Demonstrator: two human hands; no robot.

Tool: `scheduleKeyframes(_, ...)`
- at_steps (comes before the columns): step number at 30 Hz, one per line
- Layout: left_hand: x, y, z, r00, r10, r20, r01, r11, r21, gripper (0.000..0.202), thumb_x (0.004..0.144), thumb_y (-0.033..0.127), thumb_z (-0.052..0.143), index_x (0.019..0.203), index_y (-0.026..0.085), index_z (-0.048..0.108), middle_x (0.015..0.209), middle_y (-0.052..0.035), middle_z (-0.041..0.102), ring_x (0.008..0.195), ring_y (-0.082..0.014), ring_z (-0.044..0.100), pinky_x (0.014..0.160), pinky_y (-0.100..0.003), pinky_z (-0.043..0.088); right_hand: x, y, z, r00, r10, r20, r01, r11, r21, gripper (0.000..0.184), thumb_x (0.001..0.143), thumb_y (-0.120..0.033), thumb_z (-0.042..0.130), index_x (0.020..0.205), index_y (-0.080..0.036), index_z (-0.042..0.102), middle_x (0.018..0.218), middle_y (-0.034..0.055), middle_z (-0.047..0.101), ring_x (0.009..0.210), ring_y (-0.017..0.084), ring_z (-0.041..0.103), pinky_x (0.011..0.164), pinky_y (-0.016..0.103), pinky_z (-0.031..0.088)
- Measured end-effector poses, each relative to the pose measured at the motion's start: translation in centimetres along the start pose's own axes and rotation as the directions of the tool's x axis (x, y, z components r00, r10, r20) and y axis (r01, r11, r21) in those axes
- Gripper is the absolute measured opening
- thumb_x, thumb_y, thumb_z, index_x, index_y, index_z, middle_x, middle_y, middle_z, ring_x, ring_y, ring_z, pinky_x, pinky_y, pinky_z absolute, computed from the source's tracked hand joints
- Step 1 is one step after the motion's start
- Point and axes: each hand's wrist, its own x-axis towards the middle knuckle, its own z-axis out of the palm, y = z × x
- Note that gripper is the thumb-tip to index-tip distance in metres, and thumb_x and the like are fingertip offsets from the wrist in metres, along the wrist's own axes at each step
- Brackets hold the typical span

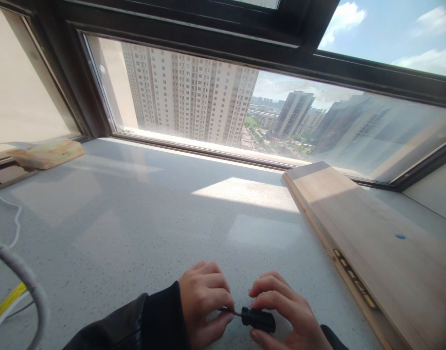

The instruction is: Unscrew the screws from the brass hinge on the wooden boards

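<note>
A screwdriver (258, 319) with a short black handle and a thin metal shaft lies sideways between my hands, just above the speckled white sill. My left hand (206, 304) pinches the shaft between thumb and fingers, and the tip is hidden behind them. Around the black handle curve the fingers of my right hand (286, 311), the thumb below and the index finger on top. Both hands are near the bottom centre of the head view, in dark sleeves.
Stacked wooden boards (383, 243) lie along the right, with a yellow-and-black strip (354, 278) at their edge. A soft packet (49, 153) sits at the far left. A thick grey hose (26, 277), a white cable (17, 218) and a yellow coil (11, 301) are on the left. Windows rise behind.
</note>
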Motion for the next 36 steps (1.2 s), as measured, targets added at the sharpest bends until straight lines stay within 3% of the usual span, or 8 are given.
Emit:
scheduleKeyframes(5,0.12,0.14,-0.04,0.998,0.007,-0.068,-0.007,1.0,-0.007,0.005,0.07,0.014,0.06,0.071,0.019,0.06,0.068,0.0019,0.063,0.068,-0.0131,0.053,0.062,-0.028,0.033,0.0,0.27,0.1,1.0,0.021,-0.006,-0.021,1.0,0.008,0.036,0.08,-0.04,0.066,0.108,-0.021,0.054,0.096,0.0079,0.061,0.088,0.02,0.058,0.075,0.034,0.051)
scheduleKeyframes(9,0.11,0.11,-0.14,0.998,0.015,-0.062,-0.015,1.0,-0.004,0.004,0.069,0.015,0.062,0.07,0.018,0.061,0.067,0.002,0.063,0.068,-0.0131,0.053,0.061,-0.028,0.033,-0.01,0.28,0.24,0.999,0.047,0.013,-0.047,0.999,0.011,0.037,0.08,-0.042,0.066,0.108,-0.021,0.056,0.097,0.0095,0.061,0.089,0.021,0.057,0.076,0.035,0.05)
scheduleKeyframes(14,0.1,0.08,-0.18,0.998,0.018,-0.063,-0.018,1.0,-0.004,0.003,0.07,0.016,0.062,0.071,0.018,0.061,0.067,0.0017,0.064,0.067,-0.0132,0.054,0.061,-0.028,0.033,-0.04,0.36,0.31,0.998,0.058,0.04,-0.058,0.998,-0.009,0.033,0.079,-0.038,0.067,0.106,-0.021,0.058,0.098,0.0089,0.062,0.09,0.021,0.058,0.077,0.035,0.051)
scheduleKeyframes(20,0.12,0.08,-0.12,0.997,0.021,-0.068,-0.02,1.0,0.009,0.004,0.07,0.015,0.062,0.07,0.019,0.06,0.067,0.0022,0.063,0.068,-0.0125,0.053,0.062,-0.027,0.034,0.14,0.43,0.41,0.989,0.087,0.123,-0.065,0.982,-0.175,0.022,0.072,-0.024,0.07,0.092,-0.021,0.061,0.1,0.009,0.063,0.092,0.021,0.058,0.076,0.034,0.052)
scheduleKeyframes(26,-0.18,-0.13,0.0,0.998,-0.006,-0.065,0.004,1.0,-0.029,0.014,0.067,0.022,0.067,0.08,0.02,0.063,0.073,0.0001,0.065,0.07,-0.0151,0.054,0.063,-0.029,0.036,-0.01,-0.15,0.44,0.999,0.034,0.01,-0.032,0.987,-0.16,0.022,0.069,-0.008,0.061,0.087,-0.02,0.058,0.093,0.0073,0.062,0.087,0.02,0.057,0.072,0.032,0.052)
scheduleKeyframes(36,-0.13,-0.26,-0.16,1.0,-0.001,-0.014,0.001,1.0,-0.014,0.016,0.069,0.026,0.069,0.082,0.02,0.063,0.075,-0.0007,0.065,0.071,-0.0157,0.054,0.064,-0.029,0.036,0.31,-0.21,0.32,1.0,0.007,-0.027,-0.01,0.993,-0.117,0.022,0.07,-0.01,0.064,0.089,-0.021,0.057,0.091,0.007,0.062,0.085,0.02,0.058,0.07,0.032,0.053)
